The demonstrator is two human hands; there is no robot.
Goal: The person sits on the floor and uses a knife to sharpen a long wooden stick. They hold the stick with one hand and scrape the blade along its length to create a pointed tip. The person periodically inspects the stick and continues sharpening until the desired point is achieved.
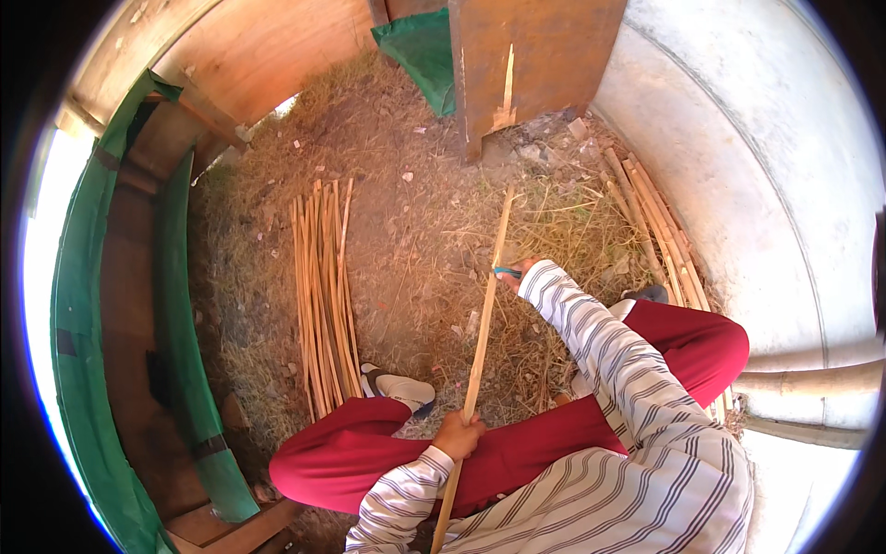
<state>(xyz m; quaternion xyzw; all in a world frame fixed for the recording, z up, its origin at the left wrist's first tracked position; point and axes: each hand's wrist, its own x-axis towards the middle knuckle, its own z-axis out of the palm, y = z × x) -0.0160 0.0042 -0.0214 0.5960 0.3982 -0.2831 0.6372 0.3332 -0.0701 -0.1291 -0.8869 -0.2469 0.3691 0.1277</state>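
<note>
A long, pale bamboo strip point(484, 334) slants from my lap up and away over the ground. Low on the strip, my left hand point(459, 436) is closed around it. Farther up, my right hand point(517, 273) grips a small tool with a teal handle point(506, 271), held against the strip. The tool's working end is too small to make out, so I cannot tell its exact kind. Pale shavings cling to the strip beside the tool.
A bundle of thin bamboo strips point(323, 295) lies on the ground to the left. Thicker bamboo pieces point(660, 222) rest along the pale wall point(738, 166) on the right. A wooden panel point(535, 65) stands ahead, and green sheeting point(180, 305) lines the left side. My shoe point(403, 390) is near the bundle.
</note>
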